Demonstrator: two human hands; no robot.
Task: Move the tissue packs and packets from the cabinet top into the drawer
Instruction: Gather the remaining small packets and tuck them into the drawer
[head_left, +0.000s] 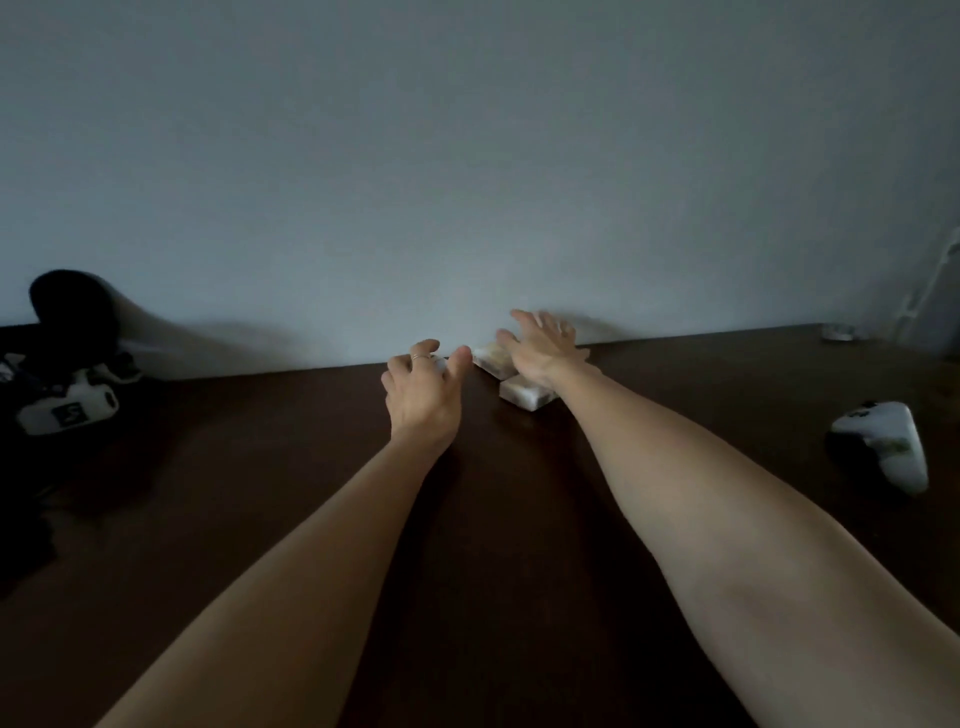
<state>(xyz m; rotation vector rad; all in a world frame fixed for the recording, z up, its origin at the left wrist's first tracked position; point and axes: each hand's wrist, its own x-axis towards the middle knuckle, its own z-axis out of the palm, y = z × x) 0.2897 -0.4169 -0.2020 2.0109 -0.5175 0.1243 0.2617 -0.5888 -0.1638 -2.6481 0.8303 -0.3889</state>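
Note:
Two pale tissue packs lie on the dark brown cabinet top (519, 519) close to the wall: one pack (492, 359) further back and another pack (524, 396) nearer me. My right hand (540, 345) hovers over them with fingers spread, covering part of both. My left hand (423, 389) is just left of the packs, fingers curled around a small whitish packet (440, 362) that is mostly hidden by the fingers. A ring shows on one left finger. The drawer is out of view.
A white game controller (888, 444) lies at the right. Dark clutter with a white device (67, 413) and a black rounded object (67, 301) sits at the far left. A small round object (837, 332) rests at the back right. A plain wall stands behind.

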